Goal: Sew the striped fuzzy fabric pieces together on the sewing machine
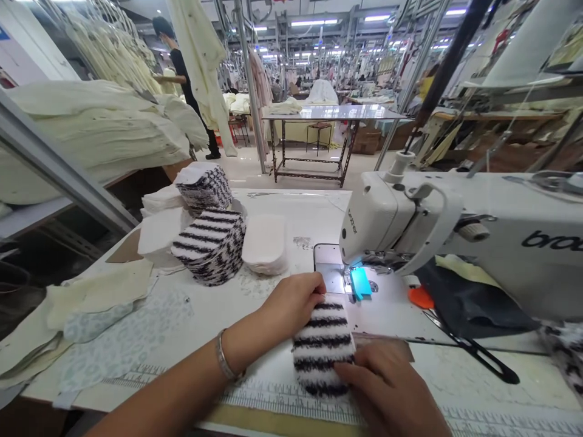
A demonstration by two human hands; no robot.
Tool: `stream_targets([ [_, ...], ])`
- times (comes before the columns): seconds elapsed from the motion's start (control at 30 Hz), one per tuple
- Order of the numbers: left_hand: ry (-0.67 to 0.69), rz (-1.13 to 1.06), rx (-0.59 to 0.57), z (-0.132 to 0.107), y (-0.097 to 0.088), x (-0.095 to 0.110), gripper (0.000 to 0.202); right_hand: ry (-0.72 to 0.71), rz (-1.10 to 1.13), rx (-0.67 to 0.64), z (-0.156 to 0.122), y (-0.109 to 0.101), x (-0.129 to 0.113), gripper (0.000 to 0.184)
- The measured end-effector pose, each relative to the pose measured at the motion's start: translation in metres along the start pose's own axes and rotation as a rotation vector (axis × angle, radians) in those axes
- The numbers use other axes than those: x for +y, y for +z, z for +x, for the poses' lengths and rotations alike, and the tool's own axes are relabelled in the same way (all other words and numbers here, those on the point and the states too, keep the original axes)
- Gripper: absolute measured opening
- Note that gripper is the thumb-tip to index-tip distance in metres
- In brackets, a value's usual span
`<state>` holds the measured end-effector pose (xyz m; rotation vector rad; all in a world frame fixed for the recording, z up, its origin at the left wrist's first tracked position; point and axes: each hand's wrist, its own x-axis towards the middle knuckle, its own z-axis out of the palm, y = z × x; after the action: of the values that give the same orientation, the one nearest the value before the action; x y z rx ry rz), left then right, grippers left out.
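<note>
A black-and-white striped fabric piece (pixel 321 349) with rounded ends lies in front of the sewing machine (pixel 392 218). At its far left corner, my left hand (pixel 296 303) pinches the edge between thumb and fingers. My right hand (pixel 387 379) grips the near right edge, its thumb on top and the other fingers partly hidden. Just beyond the fabric are the needle area and a bright cyan guide block (pixel 361 283) on the machine bed. Stacks of striped pieces (pixel 209 246) and white pieces (pixel 265 243) stand to the left of my hands.
Leopard-print fabric (pixel 132 334) and cream scraps (pixel 100 291) lie at the left. Right of the needle are an orange object (pixel 421 297), dark cloth (pixel 473 303) and black-handled scissors (pixel 489 358). A ruler strip (pixel 273 397) runs along the table's front. A person (pixel 182 79) stands far left.
</note>
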<state>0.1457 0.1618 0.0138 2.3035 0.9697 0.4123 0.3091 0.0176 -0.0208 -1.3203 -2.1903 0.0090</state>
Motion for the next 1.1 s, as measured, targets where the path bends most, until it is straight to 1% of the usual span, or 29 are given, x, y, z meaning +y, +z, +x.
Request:
stream_targets([
  [0.17, 0.028, 0.002, 0.017, 0.0, 0.003, 0.0, 0.006, 0.016, 0.024, 0.013, -0.003, -0.003, 0.002, 0.017],
  [0.4, 0.059, 0.06, 0.035, 0.0, 0.007, 0.001, 0.008, 0.018, 0.037, 0.079, 0.009, -0.009, -0.004, 0.017],
  [0.57, 0.087, 0.076, 0.043, 0.0, 0.01, -0.001, 0.009, -0.012, 0.032, 0.08, 0.005, -0.012, -0.005, 0.018],
  [0.73, 0.102, 0.093, 0.024, 0.0, 0.011, 0.0, 0.01, 0.003, -0.001, 0.043, 0.004, -0.013, -0.006, 0.018],
  [0.97, 0.094, 0.124, 0.022, -0.002, 0.012, 0.0, 0.01, 0.027, 0.012, 0.054, 0.001, -0.012, -0.005, 0.017],
  [1.1, 0.094, 0.132, 0.035, -0.002, 0.013, 0.001, 0.01, 0.037, 0.012, 0.034, -0.001, -0.013, -0.005, 0.018],
])
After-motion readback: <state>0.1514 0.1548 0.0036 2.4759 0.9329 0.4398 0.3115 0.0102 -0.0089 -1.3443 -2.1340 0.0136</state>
